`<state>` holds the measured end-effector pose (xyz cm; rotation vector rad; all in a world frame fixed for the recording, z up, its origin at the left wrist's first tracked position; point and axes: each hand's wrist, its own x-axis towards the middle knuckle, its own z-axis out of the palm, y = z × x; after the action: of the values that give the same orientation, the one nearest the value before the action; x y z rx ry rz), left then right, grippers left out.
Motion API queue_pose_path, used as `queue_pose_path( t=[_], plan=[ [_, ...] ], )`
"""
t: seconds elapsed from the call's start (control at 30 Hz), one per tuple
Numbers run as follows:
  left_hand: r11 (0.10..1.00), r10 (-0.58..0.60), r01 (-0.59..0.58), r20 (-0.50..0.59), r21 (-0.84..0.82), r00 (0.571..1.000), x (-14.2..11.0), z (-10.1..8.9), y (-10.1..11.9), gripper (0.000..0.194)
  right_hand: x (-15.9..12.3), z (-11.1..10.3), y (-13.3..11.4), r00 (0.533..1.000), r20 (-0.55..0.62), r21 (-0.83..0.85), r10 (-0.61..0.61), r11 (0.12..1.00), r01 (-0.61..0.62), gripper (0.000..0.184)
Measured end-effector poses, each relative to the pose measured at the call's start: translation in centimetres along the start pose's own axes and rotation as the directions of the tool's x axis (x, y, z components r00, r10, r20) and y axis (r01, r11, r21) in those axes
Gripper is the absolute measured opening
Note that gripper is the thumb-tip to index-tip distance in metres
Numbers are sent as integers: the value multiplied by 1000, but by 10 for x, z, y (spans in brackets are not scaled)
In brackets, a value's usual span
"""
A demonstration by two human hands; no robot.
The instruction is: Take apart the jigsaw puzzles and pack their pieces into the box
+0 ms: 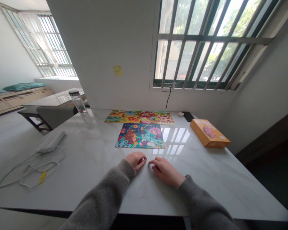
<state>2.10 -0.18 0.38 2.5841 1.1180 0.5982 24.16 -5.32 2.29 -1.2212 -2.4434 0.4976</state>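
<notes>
1. Hands rest palm down on the white marble bench [206, 182]. The left hand [136, 160] and the right hand [166, 171] are both loosely open, with fingers a little curled, and have hold of nothing.
2. Nearest to them, a blue forest jigsaw puzzle [140, 135] lies flat straight ahead, near the fingertips but not touching them.
3. Its long axis goes left to right, across the forearms, and the left hand is slightly nearer to it.
4. Just behind it lies a farm jigsaw puzzle [139, 117]. Further right is an orange cardboard box [210, 133], and further left a clear water bottle [78, 102].
</notes>
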Motion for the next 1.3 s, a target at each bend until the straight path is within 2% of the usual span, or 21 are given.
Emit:
queue_pose_path(
  t=[0.5, 0.57, 0.63, 0.67, 0.7, 0.77, 0.83, 0.9, 0.97, 1.1, 1.2, 1.3],
  plan=[
    [998, 40, -41, 19, 47, 999, 1, 3, 5, 17, -1, 0, 5, 999, -37, 11, 2, 1000, -2, 28],
    [997, 45, -45, -7, 59, 999, 1, -1, -1, 17, -1, -2, 13, 996, -86, 20, 12, 1000, -11, 28],
    [998, 12, -6, -98, 60, 995, -2, -11, -16, 18, -2, -6, 28, 986, -162, 57, 47, 998, -38, 30],
    [997, -41, 52, -189, 54, 981, -5, -18, -28, 20, -2, -9, 38, 976, -202, 85, 80, 994, -64, 31],
    [991, -111, 129, -294, 40, 949, -10, -26, -42, 22, -2, -13, 49, 963, -239, 114, 127, 988, -102, 33],
    [953, -263, 303, -446, 20, 855, -23, -42, -73, 26, -1, -20, 70, 914, -310, 163, 261, 962, -220, 35],
    [873, -402, 485, -493, 48, 772, -38, -55, -104, 27, 3, -26, 87, 859, -351, 195, 373, 926, -323, 37],
    [770, -531, 635, -494, 58, 689, -50, -62, -124, 31, 8, -29, 94, 830, -356, 233, 430, 901, -367, 39],
    [755, -584, 655, -443, 11, 680, -54, -63, -131, 34, 13, -30, 91, 828, -341, 264, 445, 891, -370, 41],
    [806, -574, 585, -371, -95, 730, -43, -57, -117, 34, 20, -29, 76, 833, -258, 423, 490, 832, -358, 43],
    [781, -616, 605, -354, -155, 704, -35, -55, -108, 32, 22, -33, 72, 804, -178, 631, 567, 693, -349, 42],
    [740, -673, 619, -303, -265, 675, -32, -55, -110, 34, 29, -37, 74, 783, -112, 721, 612, 592, -359, 41]
  ],
)
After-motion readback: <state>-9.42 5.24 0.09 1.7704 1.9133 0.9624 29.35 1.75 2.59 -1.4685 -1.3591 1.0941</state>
